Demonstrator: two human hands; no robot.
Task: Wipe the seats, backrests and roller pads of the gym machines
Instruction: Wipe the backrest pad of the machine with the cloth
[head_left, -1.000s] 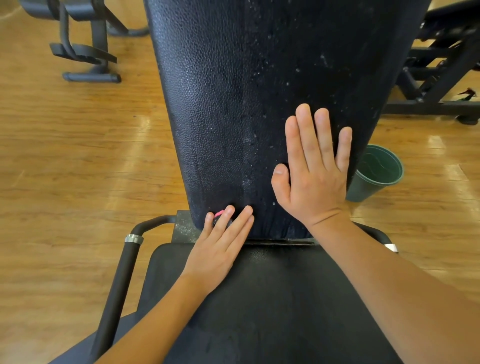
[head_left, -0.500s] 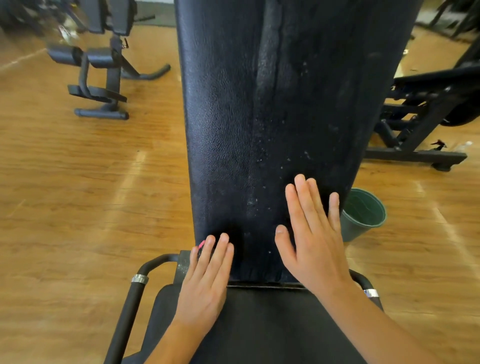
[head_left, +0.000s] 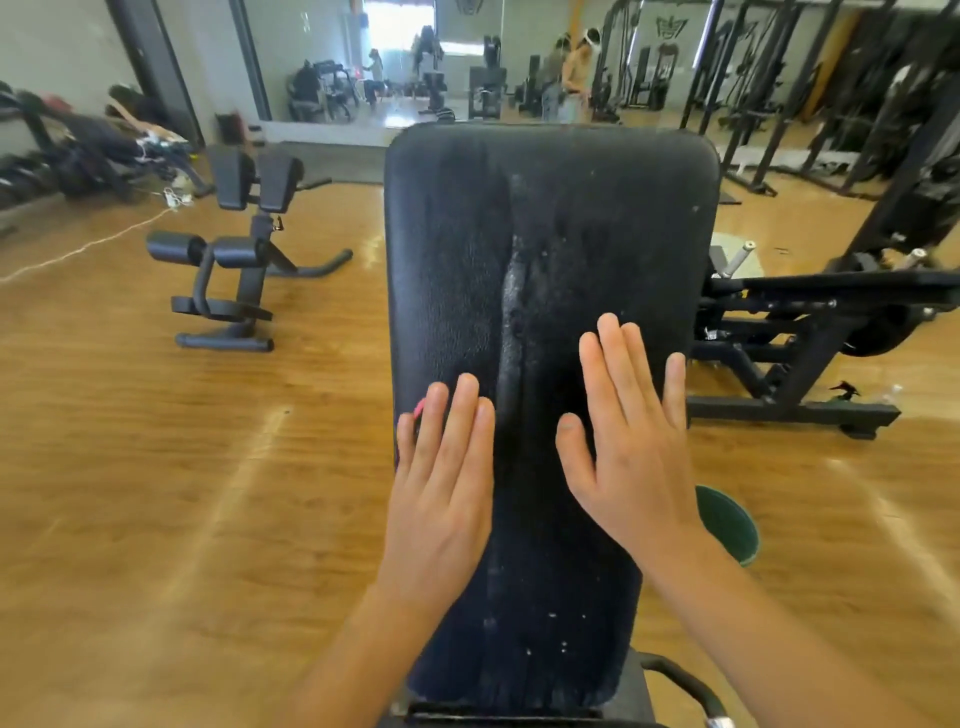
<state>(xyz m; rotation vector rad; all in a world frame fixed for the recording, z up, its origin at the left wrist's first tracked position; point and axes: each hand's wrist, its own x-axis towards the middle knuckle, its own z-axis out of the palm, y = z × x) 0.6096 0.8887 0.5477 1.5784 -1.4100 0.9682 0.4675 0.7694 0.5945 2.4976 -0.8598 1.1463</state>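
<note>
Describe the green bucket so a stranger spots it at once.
Start at the black backrest in the middle. Past its lower right edge, beyond the right hand, a bucket stands on the wooden floor. It is round and dark green; the machines nearby are black.

Black backrest (head_left: 550, 270) in grained, leather-like vinyl, streaked wet and speckled white. Glossy wood-plank floor (head_left: 182, 467). Matt black metal machine frame (head_left: 769, 358). Green plastic bucket (head_left: 727, 525).

Wooden floor (head_left: 156, 493) carries a green bucket (head_left: 730, 525) (right) and a roller-pad bench (head_left: 244, 280).
</note>
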